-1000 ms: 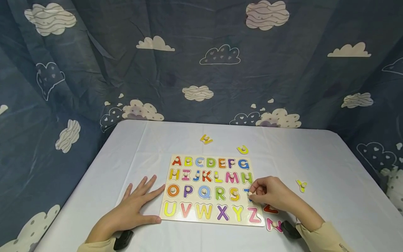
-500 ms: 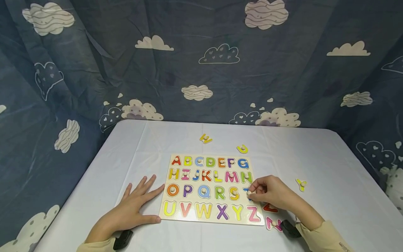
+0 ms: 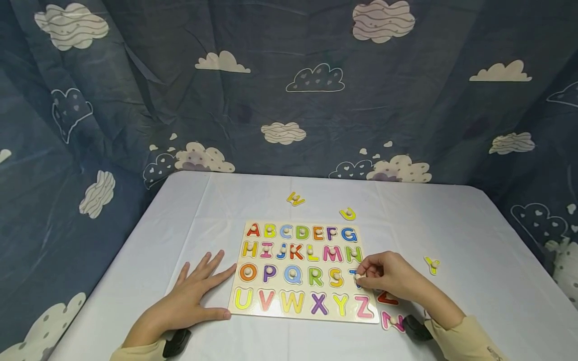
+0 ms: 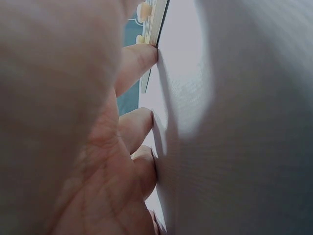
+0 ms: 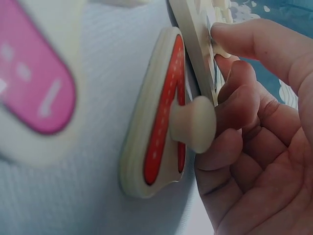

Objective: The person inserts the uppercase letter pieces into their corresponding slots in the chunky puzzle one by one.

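Observation:
My right hand (image 3: 389, 275) pinches the round knob of a blue letter T piece (image 3: 353, 273) between thumb and fingers, at the right end of the third row of the wooden alphabet board (image 3: 300, 315). The fingers cover much of the T. In the right wrist view the thumb and a fingertip meet at the knob beside the board's edge. My left hand (image 3: 194, 298) lies with spread fingers on the cloth, its index fingertip and thumb tip at the board's left edge. Knobbed letters A to S fill the upper rows; the bottom row, U to Z, shows coloured letter shapes without knobs.
Loose knobbed letters lie on the white cloth (image 3: 135, 271): a yellow W (image 3: 295, 199) and yellow U (image 3: 348, 214) behind the board, a yellow Y (image 3: 432, 265) to the right. Under the right forearm are a red V-shaped piece (image 5: 164, 112) and a pink letter piece (image 5: 41, 73).

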`<act>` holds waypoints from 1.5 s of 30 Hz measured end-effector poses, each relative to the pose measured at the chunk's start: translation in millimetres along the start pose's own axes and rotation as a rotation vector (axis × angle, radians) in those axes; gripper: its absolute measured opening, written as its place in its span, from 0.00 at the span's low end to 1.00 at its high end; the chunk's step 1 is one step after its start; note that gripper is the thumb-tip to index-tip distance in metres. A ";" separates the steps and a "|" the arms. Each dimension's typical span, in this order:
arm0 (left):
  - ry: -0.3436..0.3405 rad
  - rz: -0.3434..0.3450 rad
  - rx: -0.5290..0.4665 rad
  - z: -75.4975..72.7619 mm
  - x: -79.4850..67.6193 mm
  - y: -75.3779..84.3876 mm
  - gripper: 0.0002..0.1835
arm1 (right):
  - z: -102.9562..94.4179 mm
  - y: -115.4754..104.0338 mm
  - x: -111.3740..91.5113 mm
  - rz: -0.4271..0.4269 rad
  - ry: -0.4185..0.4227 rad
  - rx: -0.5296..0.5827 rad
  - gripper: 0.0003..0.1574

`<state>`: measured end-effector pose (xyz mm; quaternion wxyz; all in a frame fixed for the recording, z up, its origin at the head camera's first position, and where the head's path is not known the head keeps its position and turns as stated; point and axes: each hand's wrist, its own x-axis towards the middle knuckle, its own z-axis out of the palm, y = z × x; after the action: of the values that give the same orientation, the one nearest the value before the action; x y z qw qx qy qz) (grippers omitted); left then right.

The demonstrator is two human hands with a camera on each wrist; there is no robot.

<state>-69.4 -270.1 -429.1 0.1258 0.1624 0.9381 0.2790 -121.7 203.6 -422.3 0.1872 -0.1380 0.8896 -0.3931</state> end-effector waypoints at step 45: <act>-0.019 0.006 0.005 0.9 5.1 2.0 0.55 | -60.8 33.9 119.2 0.132 0.216 0.032 0.26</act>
<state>-73.3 -266.2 -429.4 0.1332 0.1683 0.9370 0.2756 -258.2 218.3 -436.8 0.1177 -0.0331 0.9053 -0.4067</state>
